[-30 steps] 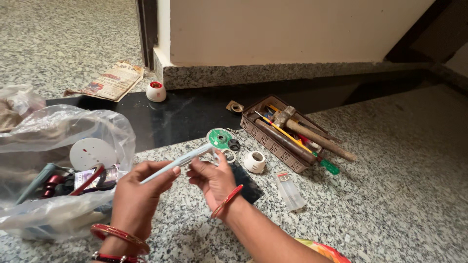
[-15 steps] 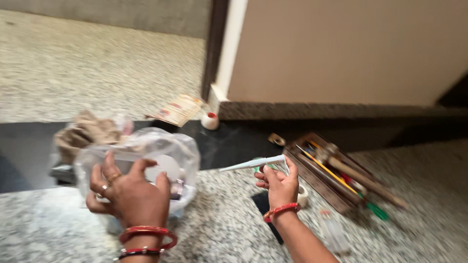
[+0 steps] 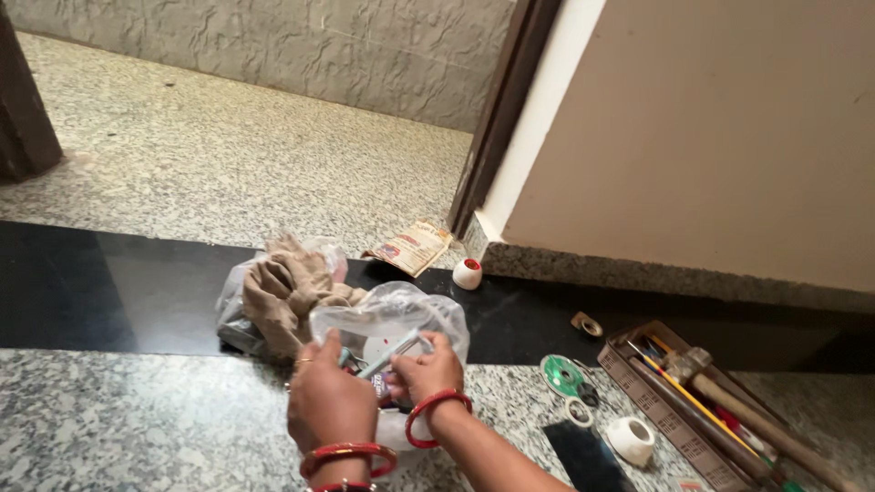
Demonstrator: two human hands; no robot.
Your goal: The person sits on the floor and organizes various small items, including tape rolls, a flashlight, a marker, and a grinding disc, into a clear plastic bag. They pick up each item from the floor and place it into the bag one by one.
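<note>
White tube [image 3: 394, 353] pinched between both hands over plastic bag [image 3: 428, 314]

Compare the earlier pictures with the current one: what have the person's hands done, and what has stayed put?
The right hand carried the white tube leftward from above the green disc to the clear plastic bag. The left hand, which took hold of the bag half a second ago, keeps hold. The disc, white tape roll and tool box lie unmoved.

Clear plastic bag [image 3: 401, 319], green disc [image 3: 558, 374], perhaps beige cloth [image 3: 287, 292]
</note>
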